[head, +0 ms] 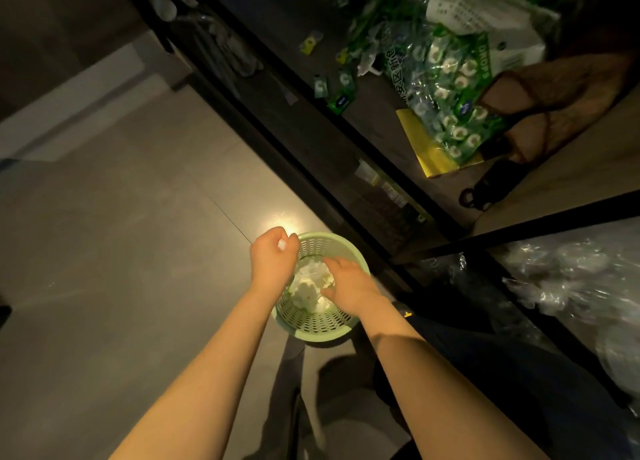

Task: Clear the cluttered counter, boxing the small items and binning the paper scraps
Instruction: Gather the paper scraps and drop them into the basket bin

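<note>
A pale green perforated waste basket [313,324] stands on the floor beside the dark counter. White crumpled paper scraps [310,286] lie inside it. My left hand [273,255] hovers over the basket's left rim, fingers curled round a small white paper scrap [282,245]. My right hand [346,286] reaches over the basket's opening with fingers spread and relaxed, holding nothing. On the counter lie small green candy packets [341,88] and a large clear bag of candies [446,88].
The dark counter [367,137] runs diagonally at the upper right, with a yellow sheet [420,147], a white printed paper bag [485,19], a brown bag [554,102] and a black corded item [485,187]. Clear plastic [571,279] lies at right. Grey floor spreads left.
</note>
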Demonstrator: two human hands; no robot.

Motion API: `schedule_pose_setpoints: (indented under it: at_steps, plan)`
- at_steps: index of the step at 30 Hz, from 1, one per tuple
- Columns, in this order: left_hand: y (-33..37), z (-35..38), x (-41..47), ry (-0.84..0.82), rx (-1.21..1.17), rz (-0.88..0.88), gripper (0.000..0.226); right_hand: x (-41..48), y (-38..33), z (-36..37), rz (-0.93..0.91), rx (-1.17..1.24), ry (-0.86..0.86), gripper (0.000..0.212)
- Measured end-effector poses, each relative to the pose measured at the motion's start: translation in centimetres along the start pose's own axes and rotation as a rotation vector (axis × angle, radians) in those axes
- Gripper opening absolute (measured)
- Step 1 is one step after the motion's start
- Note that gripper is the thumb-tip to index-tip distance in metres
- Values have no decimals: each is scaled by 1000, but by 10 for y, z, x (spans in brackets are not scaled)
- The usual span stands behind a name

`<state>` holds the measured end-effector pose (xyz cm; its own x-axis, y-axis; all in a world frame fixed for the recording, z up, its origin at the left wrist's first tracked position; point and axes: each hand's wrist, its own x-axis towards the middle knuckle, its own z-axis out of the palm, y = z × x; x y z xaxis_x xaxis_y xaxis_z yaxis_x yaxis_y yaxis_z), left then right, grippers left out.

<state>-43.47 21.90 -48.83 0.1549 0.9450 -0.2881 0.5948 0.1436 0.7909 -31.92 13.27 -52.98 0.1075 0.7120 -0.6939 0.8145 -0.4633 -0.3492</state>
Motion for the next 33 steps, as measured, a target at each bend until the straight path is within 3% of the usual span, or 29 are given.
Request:
schedule_pose_setpoints:
  at_steps: [11,17,20,25,33]
  plan:
    - [-3,62,1,-497,681,307,15,-38,32,-53,71,1,96,46]
    - [-9,76,-6,-746,998,234,52,-52,43,-63,99,8,89,45]
    - [-9,69,-6,-779,1073,215,61,-57,44,-65,123,-3,60,45]
    - [7,43,-7,-768,1127,259,44,-68,41,-70,146,3,38,43]
    - [62,1,-34,-698,1110,349,46,-116,28,-88,116,20,137,45]
